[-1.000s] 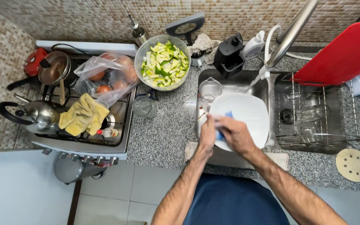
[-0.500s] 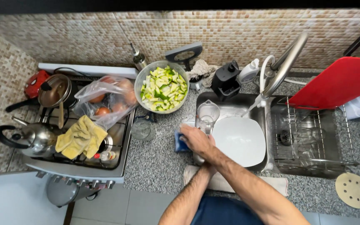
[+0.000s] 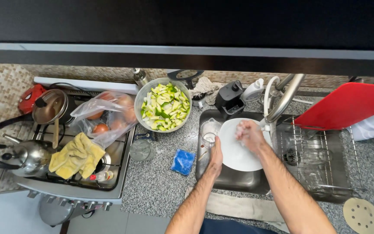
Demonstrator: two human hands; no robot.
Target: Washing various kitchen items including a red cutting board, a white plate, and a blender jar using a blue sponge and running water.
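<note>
Grey cloth (image 3: 239, 207): lies along the near edge of the tabletop (image 3: 161, 186), just before the sink (image 3: 234, 180).
Left hand (image 3: 215, 157): fingers grasp the left rim of the white plate (image 3: 239, 149).
White plate: held over the sink, tilted toward the person (its face shows bare).
Right hand (image 3: 249, 134): fingers curled loosely, pressed on the plate's upper right part, near the tap (image 3: 282, 99).
Blue sponge (image 3: 182, 161): released, flat on the tabletop left of the sink.
Glass (image 3: 209, 130): stands in the sink's left corner, just beside the plate.
Dish rack (image 3: 321, 160): right of the sink.
Bowl (image 3: 163, 106): farther back, full of chopped green vegetables.
</note>
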